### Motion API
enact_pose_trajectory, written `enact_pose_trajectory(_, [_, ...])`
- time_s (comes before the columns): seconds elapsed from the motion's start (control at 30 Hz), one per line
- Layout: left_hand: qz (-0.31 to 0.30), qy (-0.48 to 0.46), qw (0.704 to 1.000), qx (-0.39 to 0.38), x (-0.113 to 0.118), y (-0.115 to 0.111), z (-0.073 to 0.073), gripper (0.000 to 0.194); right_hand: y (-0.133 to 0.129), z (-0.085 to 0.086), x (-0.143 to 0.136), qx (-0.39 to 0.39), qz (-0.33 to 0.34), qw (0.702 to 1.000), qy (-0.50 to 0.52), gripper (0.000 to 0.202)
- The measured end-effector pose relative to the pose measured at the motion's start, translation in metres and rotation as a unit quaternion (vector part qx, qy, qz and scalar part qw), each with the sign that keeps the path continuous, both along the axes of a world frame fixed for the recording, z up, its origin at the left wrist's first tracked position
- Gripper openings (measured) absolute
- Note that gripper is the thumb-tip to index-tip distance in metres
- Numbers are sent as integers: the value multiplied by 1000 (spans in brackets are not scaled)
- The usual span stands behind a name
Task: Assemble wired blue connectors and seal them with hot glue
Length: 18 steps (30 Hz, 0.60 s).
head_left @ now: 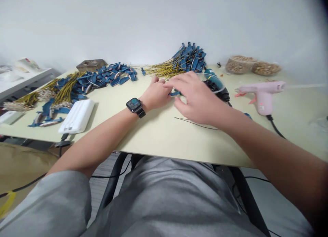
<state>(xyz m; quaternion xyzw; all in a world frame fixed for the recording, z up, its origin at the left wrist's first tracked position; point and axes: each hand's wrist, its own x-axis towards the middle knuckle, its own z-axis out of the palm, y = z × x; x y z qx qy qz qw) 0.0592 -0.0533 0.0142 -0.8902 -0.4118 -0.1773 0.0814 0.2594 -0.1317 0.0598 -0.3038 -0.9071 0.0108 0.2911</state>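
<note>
My left hand, with a black watch on its wrist, rests low over the table with curled fingers. At its fingers a small blue piece shows, apparently held there; its far end is hidden. My right hand hovers just over and beside it, thumb apart from the bent fingers, which overlap the left fingertips. Nothing shows in the right hand's grip. Thin dark wires lie on the table below the right hand. Behind that hand stands a clear round tub with small black items inside.
A pink glue gun lies right, its cord reaching the table's right side. Blue pieces on yellow stems are heaped at the back; more blue pieces lie left. A white power bank sits front left. Bags of tan bits stand back right.
</note>
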Motion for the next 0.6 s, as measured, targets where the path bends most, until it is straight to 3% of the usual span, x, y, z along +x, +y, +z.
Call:
enact_pose_trajectory(0.13, [40,82,995,29,1,-5,6,26,4,-5,21,26,-59,998,27,51])
enact_pose_trajectory(0.4, [-1,19,999,-41,-19,2,15,17,9,-20,29,32,-125,990,64,37])
enact_pose_trajectory(0.6, [11,15,995,-94,-36,10,19,23,9,-22,28,9,-134,988,80,35])
